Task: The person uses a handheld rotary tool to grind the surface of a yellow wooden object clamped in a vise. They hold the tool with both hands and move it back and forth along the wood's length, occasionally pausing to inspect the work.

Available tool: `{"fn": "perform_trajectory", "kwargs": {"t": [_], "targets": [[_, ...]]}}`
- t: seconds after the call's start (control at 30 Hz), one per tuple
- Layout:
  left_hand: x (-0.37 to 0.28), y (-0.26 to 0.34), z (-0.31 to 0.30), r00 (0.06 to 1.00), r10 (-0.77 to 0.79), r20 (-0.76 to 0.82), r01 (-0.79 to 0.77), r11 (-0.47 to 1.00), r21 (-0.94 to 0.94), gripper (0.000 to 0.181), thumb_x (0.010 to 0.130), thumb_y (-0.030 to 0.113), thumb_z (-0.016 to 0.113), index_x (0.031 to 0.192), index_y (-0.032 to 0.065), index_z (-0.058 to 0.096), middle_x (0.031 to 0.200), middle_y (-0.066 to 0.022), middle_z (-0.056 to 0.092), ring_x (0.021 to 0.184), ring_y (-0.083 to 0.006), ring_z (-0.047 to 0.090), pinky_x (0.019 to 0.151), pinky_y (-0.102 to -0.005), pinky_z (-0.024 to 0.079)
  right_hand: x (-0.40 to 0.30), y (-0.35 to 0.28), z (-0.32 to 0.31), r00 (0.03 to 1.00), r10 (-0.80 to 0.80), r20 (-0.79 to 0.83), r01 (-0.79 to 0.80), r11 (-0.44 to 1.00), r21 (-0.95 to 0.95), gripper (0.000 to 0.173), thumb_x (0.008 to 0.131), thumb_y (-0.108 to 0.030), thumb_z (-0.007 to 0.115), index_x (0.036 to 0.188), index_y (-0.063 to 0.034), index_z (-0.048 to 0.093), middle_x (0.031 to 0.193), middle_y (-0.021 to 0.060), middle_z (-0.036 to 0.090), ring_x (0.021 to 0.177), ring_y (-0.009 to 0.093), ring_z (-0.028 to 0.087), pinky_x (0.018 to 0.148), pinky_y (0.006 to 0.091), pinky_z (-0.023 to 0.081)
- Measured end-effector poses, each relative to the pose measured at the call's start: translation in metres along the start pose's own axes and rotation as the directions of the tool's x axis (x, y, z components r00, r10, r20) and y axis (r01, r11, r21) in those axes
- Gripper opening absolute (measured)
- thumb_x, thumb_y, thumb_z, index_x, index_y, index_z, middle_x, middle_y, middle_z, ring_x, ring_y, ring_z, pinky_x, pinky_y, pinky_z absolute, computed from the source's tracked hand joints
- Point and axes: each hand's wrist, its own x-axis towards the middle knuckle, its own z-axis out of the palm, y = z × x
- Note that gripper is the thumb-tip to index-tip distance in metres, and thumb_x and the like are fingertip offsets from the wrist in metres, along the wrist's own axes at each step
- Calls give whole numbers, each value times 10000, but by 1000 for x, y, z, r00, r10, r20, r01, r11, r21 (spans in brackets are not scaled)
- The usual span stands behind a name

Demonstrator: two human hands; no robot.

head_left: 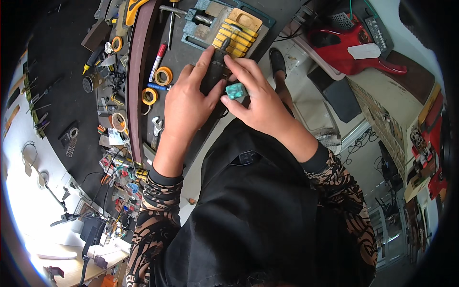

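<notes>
My left hand (pixel 188 98) is around the near side of a small dark tool (pixel 217 59), its index fingertip at the tool's left edge and its thumb lower down. On the opposite side, my right hand (pixel 260 95) touches the tool with an index fingertip. Between that hand's thumb and curled fingers is a green marbled block (pixel 235 91). The tool's narrow end points at a row of yellow pieces (pixel 235 39) separated by dark slots, beside a tan wooden block (pixel 246 19). These lie on a teal metal vise (pixel 202 17). My fingers hide much of the tool.
A long brown curved strip (pixel 135 82) runs along the bench at left. Near my left hand are a red-capped marker (pixel 157 62), yellow tape rolls (pixel 163 75) and an adjustable wrench (pixel 157 126). A red guitar body (pixel 333 46) lies at right. Another person's shoe (pixel 278 61) is on the floor.
</notes>
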Motion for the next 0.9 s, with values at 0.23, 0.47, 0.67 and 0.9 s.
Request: {"fn": "perform_trajectory", "kwargs": {"t": [0.23,0.47,0.67,0.9], "targets": [[0,-7,-5,1000,-12,8,12,1000,3,845,1008,326,925,1793,309,612,1163,-170,806,1002,-434,848,861,-530,689,9,-6,6,1000,5,-8,-5,1000,-2,848,1047,-214,900,1782,-16,526,1608,174,605,1361,384,746,1135,474,636],[3,-9,-6,998,-62,25,62,998,-21,840,1011,305,923,1793,291,613,1233,-192,820,1066,-439,845,918,-522,686,14,-12,4,999,27,17,-27,999,-24,830,1062,-214,888,1777,-2,524,1611,183,604,1369,386,739,1159,472,622],[8,-21,-4,998,-55,-35,54,998,-37,848,1011,331,911,1800,304,602,1229,-203,821,1088,-450,848,922,-535,689,28,-7,11,999,16,29,-16,1000,-2,814,1075,-263,880,1763,0,534,1609,200,604,1440,433,691,1207,497,587],[10,-20,-5,998,-55,-7,54,998,-38,851,1009,337,909,1801,314,600,1240,-206,826,1096,-453,849,936,-545,689,27,-6,8,1000,21,17,-21,1000,-5,804,1078,-267,878,1756,2,540,1588,199,615,1442,433,691,1206,498,586]]}}
